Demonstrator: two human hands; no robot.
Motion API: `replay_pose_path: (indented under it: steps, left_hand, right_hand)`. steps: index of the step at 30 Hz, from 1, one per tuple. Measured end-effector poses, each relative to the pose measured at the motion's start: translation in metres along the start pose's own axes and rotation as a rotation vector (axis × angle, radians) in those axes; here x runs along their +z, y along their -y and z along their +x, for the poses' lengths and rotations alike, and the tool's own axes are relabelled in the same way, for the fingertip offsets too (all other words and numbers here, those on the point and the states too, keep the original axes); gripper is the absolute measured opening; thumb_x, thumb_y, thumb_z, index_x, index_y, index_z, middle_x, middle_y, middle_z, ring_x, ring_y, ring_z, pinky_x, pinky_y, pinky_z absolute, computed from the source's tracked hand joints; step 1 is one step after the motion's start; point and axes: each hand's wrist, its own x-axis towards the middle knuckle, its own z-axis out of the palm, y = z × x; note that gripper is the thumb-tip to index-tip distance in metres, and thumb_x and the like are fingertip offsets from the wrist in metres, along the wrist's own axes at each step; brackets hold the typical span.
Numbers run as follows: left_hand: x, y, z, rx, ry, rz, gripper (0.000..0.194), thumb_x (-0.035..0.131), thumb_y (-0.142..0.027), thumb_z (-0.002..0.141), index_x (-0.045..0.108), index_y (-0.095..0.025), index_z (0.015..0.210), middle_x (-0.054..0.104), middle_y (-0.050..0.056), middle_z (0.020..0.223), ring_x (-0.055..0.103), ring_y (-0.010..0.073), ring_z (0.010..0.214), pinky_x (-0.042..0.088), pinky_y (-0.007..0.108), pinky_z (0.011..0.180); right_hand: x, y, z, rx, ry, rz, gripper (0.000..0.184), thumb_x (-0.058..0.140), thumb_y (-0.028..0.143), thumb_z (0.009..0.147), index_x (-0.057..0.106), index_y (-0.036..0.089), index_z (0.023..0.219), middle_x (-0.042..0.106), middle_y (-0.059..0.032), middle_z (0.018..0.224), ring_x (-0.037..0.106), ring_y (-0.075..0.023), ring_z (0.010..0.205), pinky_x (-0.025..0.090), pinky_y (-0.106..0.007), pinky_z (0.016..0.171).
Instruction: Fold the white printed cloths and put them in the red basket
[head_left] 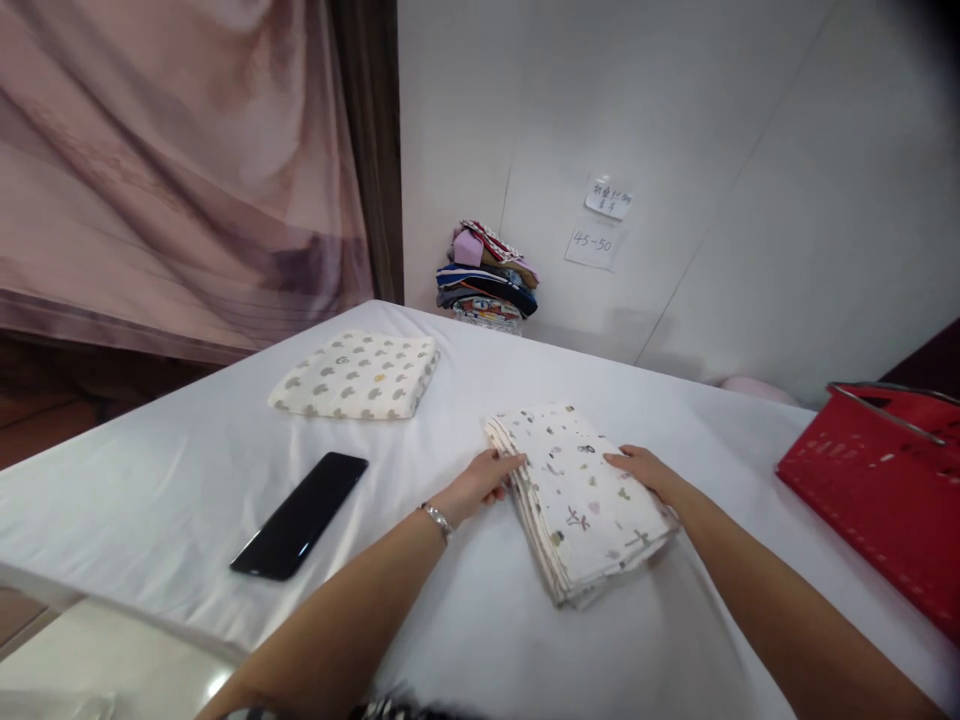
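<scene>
Gripping the folded printed cloth (585,500) on the white table (442,620), the left hand (480,480) holds its ten-o'clock edge, the right hand (651,472) its two-o'clock edge. From it, a phone (300,517) lies toward nine, a mouse-print cloth (356,378) toward ten, a red basket (885,485) toward three.

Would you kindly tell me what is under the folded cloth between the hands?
The white sheet shows around the folded cloth; what lies directly beneath is covered.
</scene>
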Motion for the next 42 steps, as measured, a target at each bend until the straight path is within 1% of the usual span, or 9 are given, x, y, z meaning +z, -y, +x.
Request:
replay_pose_path:
  steps: [6,9,12,15,18,23,29,36,42]
  left_hand:
    - [0.009,-0.005,-0.006,-0.169,0.188,-0.268,0.04,0.068,-0.052,0.067,0.053,-0.015,0.073,0.045,-0.006,0.056,0.027,0.0019,0.04,0.009,0.021,0.038]
    - [0.014,-0.004,-0.006,-0.146,0.133,-0.222,0.036,0.068,-0.047,0.068,0.055,-0.014,0.073,0.046,-0.005,0.056,0.029,0.0026,0.041,0.011,0.02,0.039]
    - [0.02,-0.004,-0.008,-0.09,0.063,-0.175,0.034,0.069,-0.044,0.067,0.058,-0.015,0.08,0.053,-0.002,0.062,0.042,0.0061,0.049,0.023,0.019,0.042]
    - [0.025,-0.005,-0.012,0.004,-0.009,-0.097,0.038,0.071,-0.045,0.065,0.06,-0.014,0.083,0.062,0.003,0.075,0.054,0.0123,0.065,0.037,0.022,0.054]
    - [0.029,-0.007,-0.018,0.07,-0.061,-0.046,0.04,0.072,-0.048,0.065,0.06,-0.013,0.082,0.065,0.007,0.08,0.058,0.0167,0.073,0.043,0.027,0.064]
    - [0.035,-0.003,-0.022,0.002,0.053,-0.208,0.045,0.065,-0.049,0.072,0.058,-0.014,0.1,0.068,0.012,0.09,0.064,0.0213,0.079,0.049,0.035,0.076]
    - [0.035,0.007,-0.02,-0.027,0.052,-0.337,0.042,0.063,-0.046,0.076,0.059,-0.012,0.1,0.068,0.014,0.092,0.065,0.0218,0.082,0.05,0.033,0.074]
    - [0.032,0.009,-0.017,-0.066,0.185,-0.406,0.039,0.06,-0.044,0.078,0.061,-0.01,0.098,0.067,0.015,0.098,0.063,0.0204,0.085,0.05,0.031,0.079]
    - [0.037,0.011,-0.016,0.013,0.077,-0.364,0.032,0.061,-0.033,0.079,0.059,-0.012,0.102,0.068,0.014,0.094,0.064,0.0205,0.078,0.05,0.031,0.067]
  right_hand:
    - [0.006,-0.011,0.0,-0.118,-0.07,0.036,0.033,0.064,0.046,0.07,0.064,0.015,0.081,0.069,-0.0056,0.074,0.063,-0.0193,0.068,0.046,-0.025,0.058]
    - [0.005,-0.013,0.002,-0.114,-0.045,0.085,0.032,0.065,0.044,0.069,0.062,0.014,0.078,0.068,-0.0047,0.07,0.062,-0.0178,0.064,0.045,-0.024,0.055]
    - [0.004,-0.012,0.004,-0.096,-0.02,0.132,0.033,0.067,0.043,0.067,0.063,0.013,0.082,0.069,-0.0058,0.072,0.063,-0.0185,0.065,0.046,-0.024,0.056]
    - [0.002,-0.012,0.006,-0.087,-0.012,0.15,0.036,0.067,0.043,0.067,0.064,0.013,0.086,0.07,-0.0082,0.078,0.064,-0.0196,0.068,0.047,-0.026,0.059]
    - [0.001,-0.014,0.009,-0.083,-0.007,0.161,0.038,0.068,0.043,0.067,0.064,0.012,0.088,0.07,-0.0096,0.081,0.065,-0.0203,0.07,0.048,-0.026,0.061]
    - [0.001,-0.015,0.007,-0.085,0.027,0.178,0.035,0.068,0.044,0.067,0.063,0.014,0.084,0.07,-0.0084,0.078,0.065,-0.02,0.068,0.048,-0.027,0.058]
    - [0.002,-0.011,0.0,-0.087,0.025,0.175,0.03,0.067,0.043,0.067,0.06,0.015,0.077,0.066,-0.0042,0.065,0.062,-0.0178,0.059,0.046,-0.026,0.054]
    - [0.004,-0.011,0.0,-0.086,0.002,0.126,0.03,0.066,0.044,0.068,0.061,0.015,0.077,0.067,-0.0045,0.069,0.062,-0.0178,0.063,0.046,-0.025,0.056]
    - [-0.001,0.013,-0.014,-0.141,-0.06,-0.049,0.028,0.06,0.043,0.073,0.06,0.016,0.082,0.067,-0.0042,0.074,0.061,-0.0188,0.067,0.043,-0.025,0.057]
